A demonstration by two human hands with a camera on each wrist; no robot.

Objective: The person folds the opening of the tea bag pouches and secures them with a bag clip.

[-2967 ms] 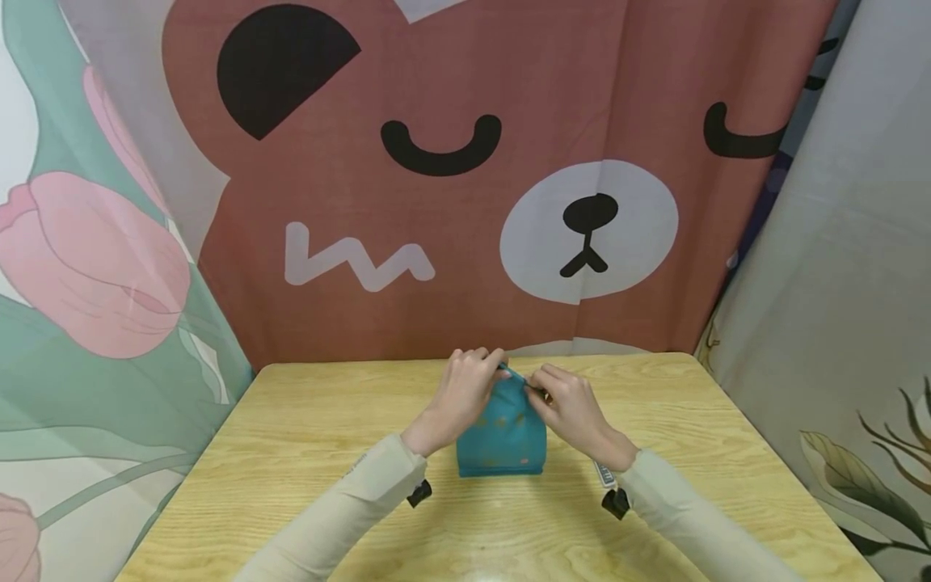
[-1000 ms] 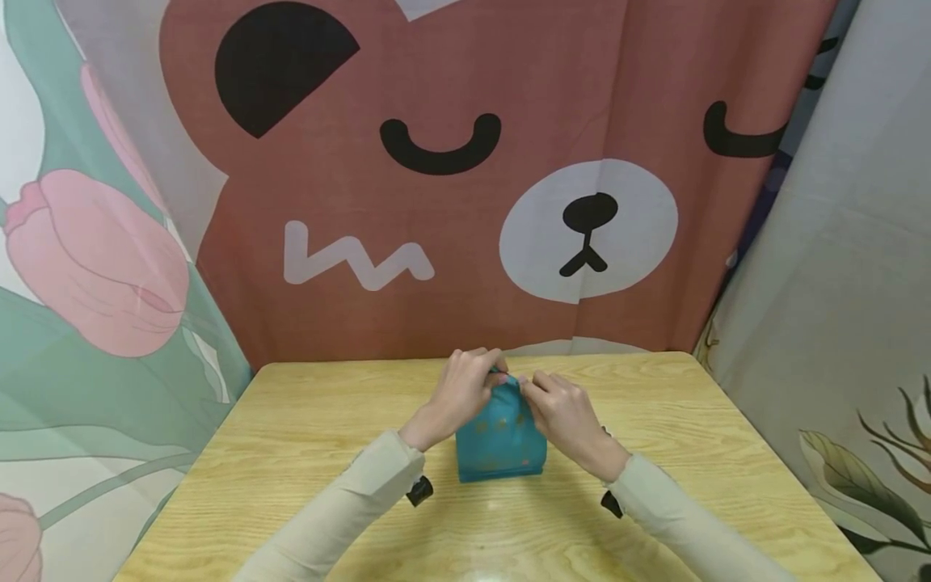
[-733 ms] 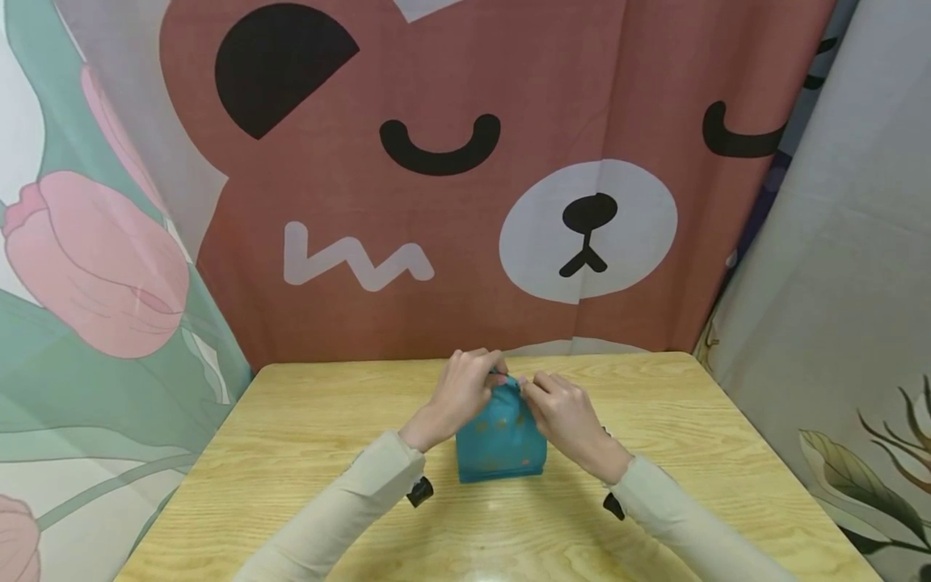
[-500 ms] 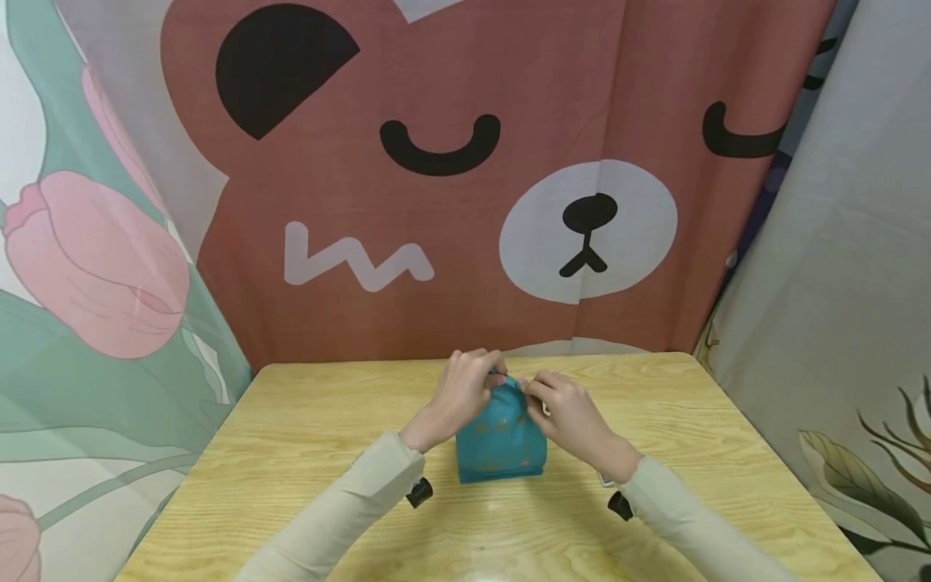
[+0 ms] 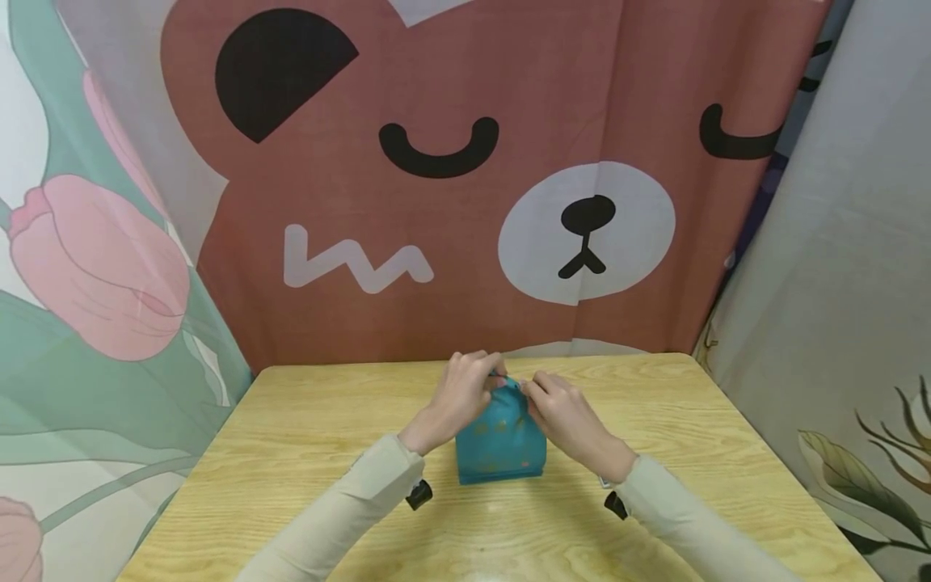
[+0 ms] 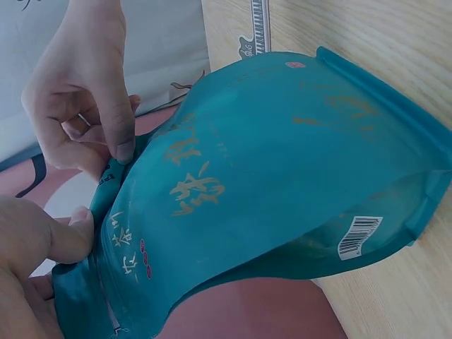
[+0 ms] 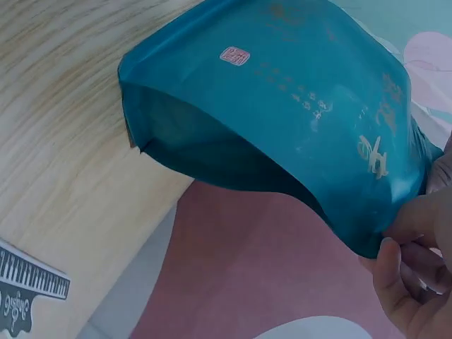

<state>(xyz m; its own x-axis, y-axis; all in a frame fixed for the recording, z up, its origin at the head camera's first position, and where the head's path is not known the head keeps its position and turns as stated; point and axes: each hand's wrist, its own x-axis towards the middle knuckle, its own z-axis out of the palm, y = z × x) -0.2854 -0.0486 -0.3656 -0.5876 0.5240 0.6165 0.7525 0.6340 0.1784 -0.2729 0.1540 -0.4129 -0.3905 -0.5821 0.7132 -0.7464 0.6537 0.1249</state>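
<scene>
A teal stand-up pouch (image 5: 500, 444) with gold lettering stands on the table, its top gathered between both hands. In the left wrist view the pouch (image 6: 233, 162) shows a barcode on its side fold, and a narrow strip of its top edge is bent over. My left hand (image 5: 463, 394) pinches the left part of that edge, thumb on the near side. At the right part, my right hand (image 5: 570, 416) pinches the edge between thumb and curled fingers. From the right wrist, the right hand (image 7: 417, 261) grips the pouch's top corner.
The wooden table (image 5: 327, 428) extends around the pouch. A strip printed with piano keys (image 7: 32, 286) lies on it, mostly covered by the right arm in the head view. A bear-print curtain (image 5: 364, 323) hangs behind the far edge.
The right hand has shifted slightly along the top edge, opening its fingers a little and closing them again. Its dark object from three seconds ago no longer shows. The left hand stays put.
</scene>
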